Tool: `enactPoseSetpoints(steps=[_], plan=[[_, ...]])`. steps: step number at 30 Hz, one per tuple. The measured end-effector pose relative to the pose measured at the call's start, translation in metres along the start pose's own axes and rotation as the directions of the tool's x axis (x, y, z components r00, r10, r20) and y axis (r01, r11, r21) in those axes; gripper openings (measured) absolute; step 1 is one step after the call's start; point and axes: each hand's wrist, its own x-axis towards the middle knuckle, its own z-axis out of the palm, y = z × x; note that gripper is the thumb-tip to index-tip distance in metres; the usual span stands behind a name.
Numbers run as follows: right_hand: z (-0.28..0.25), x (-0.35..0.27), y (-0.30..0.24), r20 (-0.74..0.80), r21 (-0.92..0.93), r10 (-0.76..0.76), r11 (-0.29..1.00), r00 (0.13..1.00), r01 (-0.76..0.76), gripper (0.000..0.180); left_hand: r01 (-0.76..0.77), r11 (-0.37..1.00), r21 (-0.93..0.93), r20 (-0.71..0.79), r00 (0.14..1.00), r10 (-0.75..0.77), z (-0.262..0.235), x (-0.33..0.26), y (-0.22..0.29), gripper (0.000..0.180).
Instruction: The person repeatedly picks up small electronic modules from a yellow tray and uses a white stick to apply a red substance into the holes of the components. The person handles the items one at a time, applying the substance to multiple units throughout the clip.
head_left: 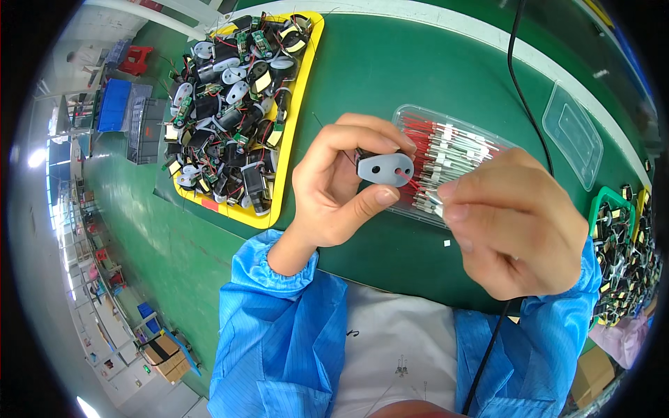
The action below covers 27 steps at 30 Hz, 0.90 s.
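My left hand [320,181] is closed around a small motor-like part [385,169], black behind, with a grey oval end cap that has dark round holes. The cap faces up toward me, between thumb and fingers. To its right, my right hand [519,230] pinches a thin white piece with a red wire; the fingertips hide most of it. A red wire end reaches one hole of the cap, but I cannot tell how far in it is. Below both hands sits a clear plastic box [456,120] full of red wires with white and silvery ends [453,150].
A yellow-rimmed tray [279,188] heaped with black-and-grey parts and small circuit boards stands at left. A clear lid [573,136] lies right, near a black cable [512,63]. Another green-edged tray [598,209] is at far right. A small white square [447,243] lies on the green table.
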Motion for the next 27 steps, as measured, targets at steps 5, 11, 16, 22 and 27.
enactPoseSetpoints(steps=[5, 11, 16, 22, 27], plan=[[-0.0034, 0.0028, -0.0004, 0.027, 0.037, 0.046, 0.998, 0.999, -0.047, 0.021, 0.018, 1.000, 0.010, -0.004, 1.000, -0.018, -0.0007, -0.0008, 0.0013, 0.038], [-0.0048, 0.0046, 0.0044, 0.020, 0.061, 0.041, 0.997, 0.999, -0.042, 0.019, 0.014, 1.000, 0.027, -0.006, 1.000, -0.014, 0.0008, -0.0007, 0.0020, 0.039], [-0.0066, 0.0065, 0.0024, 0.047, 0.059, 0.042, 0.997, 0.998, -0.045, 0.018, 0.010, 0.996, -0.090, 0.017, 1.000, -0.009, -0.0012, -0.0009, 0.0015, 0.035], [-0.0068, 0.0037, 0.0073, 0.033, 0.044, 0.026, 0.999, 0.999, -0.027, 0.019, 0.018, 0.995, -0.098, 0.041, 0.999, -0.014, -0.0016, -0.0005, 0.0025, 0.035], [-0.0071, 0.0057, 0.0040, 0.048, 0.038, 0.044, 0.998, 0.998, -0.046, 0.018, 0.051, 0.992, -0.113, 0.034, 0.998, -0.047, -0.0007, -0.0014, 0.0046, 0.034]])
